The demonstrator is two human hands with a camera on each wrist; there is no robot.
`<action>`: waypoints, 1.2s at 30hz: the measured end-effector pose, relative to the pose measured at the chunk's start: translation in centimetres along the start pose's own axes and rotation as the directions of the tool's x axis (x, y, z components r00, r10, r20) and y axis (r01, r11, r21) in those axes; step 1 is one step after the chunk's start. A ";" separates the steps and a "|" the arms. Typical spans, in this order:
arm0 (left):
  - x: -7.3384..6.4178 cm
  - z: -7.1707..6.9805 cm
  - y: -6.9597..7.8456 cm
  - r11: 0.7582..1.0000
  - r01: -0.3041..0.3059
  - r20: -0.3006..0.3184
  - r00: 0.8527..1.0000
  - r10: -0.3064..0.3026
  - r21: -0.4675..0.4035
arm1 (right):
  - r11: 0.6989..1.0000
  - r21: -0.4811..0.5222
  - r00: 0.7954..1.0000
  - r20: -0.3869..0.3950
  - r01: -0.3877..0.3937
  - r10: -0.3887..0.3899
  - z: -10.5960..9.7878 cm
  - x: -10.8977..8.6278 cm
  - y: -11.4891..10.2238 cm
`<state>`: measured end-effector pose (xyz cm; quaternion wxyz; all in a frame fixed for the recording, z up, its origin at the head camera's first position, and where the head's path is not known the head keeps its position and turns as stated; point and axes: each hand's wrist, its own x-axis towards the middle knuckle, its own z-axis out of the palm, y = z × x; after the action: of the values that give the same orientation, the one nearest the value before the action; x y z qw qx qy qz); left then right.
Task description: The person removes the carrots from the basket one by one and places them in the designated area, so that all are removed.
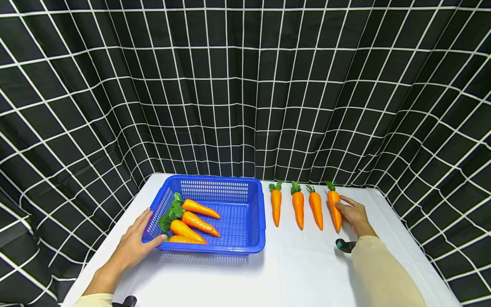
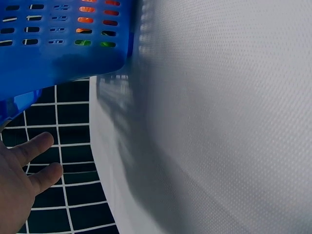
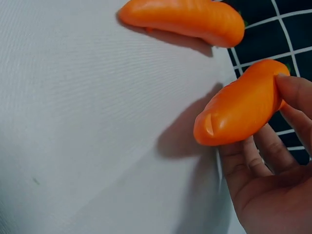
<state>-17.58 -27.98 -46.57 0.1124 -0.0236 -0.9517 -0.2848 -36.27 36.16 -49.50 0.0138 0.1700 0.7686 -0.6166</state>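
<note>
My right hand pinches an orange carrot with a green top, the rightmost in a row, between thumb and fingers. In the right wrist view that carrot shows its tip with a shadow beside it; whether it still touches the table I cannot tell. At the left front corner of a blue plastic basket, my left hand rests with fairly straight fingers along the side and the thumb at the front rim. Several carrots lie inside the basket's left half, leafy tops to the left.
Three more carrots, a left one, a middle one and a right one, lie between the basket and my right hand, tops pointing away. White cloth covers the table. A black curtain with white grid lines surrounds its back and sides.
</note>
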 end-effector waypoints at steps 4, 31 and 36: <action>0.0 0.0 0.0 1.000 0.004 0.003 1.000 -0.004 -0.001 | 0.999 -0.031 1.000 -0.004 -0.011 0.011 0.1 0.2 0.5; 0.0 0.1 -0.3 1.000 -0.016 -0.019 1.000 0.016 0.003 | 0.915 -0.404 0.978 -0.188 0.010 -0.093 0.9 0.8 1.4; 0.0 0.1 -0.3 1.000 -0.012 -0.014 1.000 0.012 0.007 | 0.912 -0.410 0.975 -0.208 -0.014 -0.078 1.1 0.9 1.2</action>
<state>-17.67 -28.15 -46.79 0.1210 -0.0267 -0.9517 -0.2810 -37.02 35.57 -51.06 -0.0465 0.2180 0.8798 -0.4199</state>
